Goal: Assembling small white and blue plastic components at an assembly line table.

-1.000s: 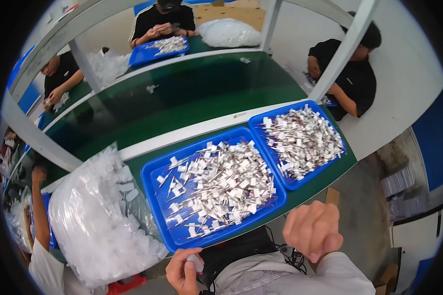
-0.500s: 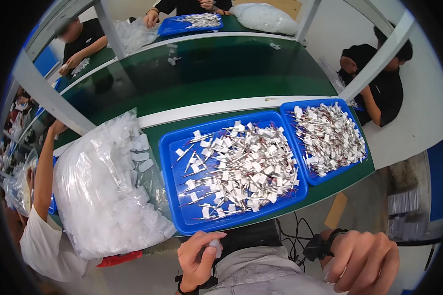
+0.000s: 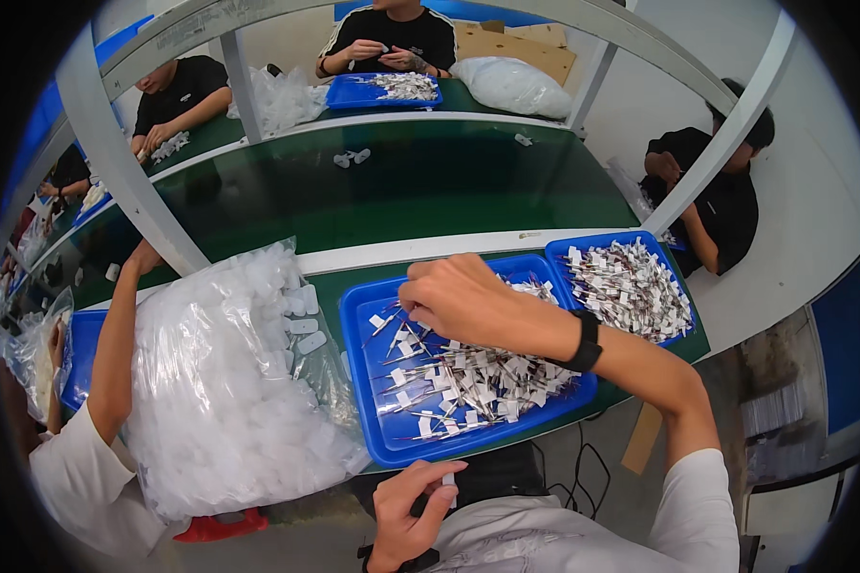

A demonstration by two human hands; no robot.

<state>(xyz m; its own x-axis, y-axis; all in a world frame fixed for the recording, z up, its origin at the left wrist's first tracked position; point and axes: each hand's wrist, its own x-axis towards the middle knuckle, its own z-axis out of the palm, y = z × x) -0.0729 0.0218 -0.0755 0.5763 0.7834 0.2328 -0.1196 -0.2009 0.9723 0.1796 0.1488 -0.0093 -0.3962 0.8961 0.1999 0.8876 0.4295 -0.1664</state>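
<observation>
My left hand (image 3: 411,508) is closed near the bench's front edge, with a small white plastic piece (image 3: 449,485) pinched between thumb and fingers. Stretched over the larger blue tray (image 3: 377,444), my right hand (image 3: 463,301) has its fingers curled down at the tray's left part. Its fingertips are hidden, so whatever they pinch does not show. Below and beside that hand lies a heap of thin metal-tipped parts with white tags (image 3: 487,382). A big clear bag of white plastic pieces (image 3: 225,382) lies left of the tray, some pieces loose at its mouth.
A second blue tray (image 3: 626,291) with more tagged parts adjoins at the right. White frame posts (image 3: 134,172) rise around the green bench (image 3: 430,181). A co-worker's arm (image 3: 113,353) reaches in at the left. Other people (image 3: 392,43) sit across and at the right.
My right hand has swung from the lower right up over the larger tray. My left hand stays low with the white piece. The view has shifted, showing more of the people opposite.
</observation>
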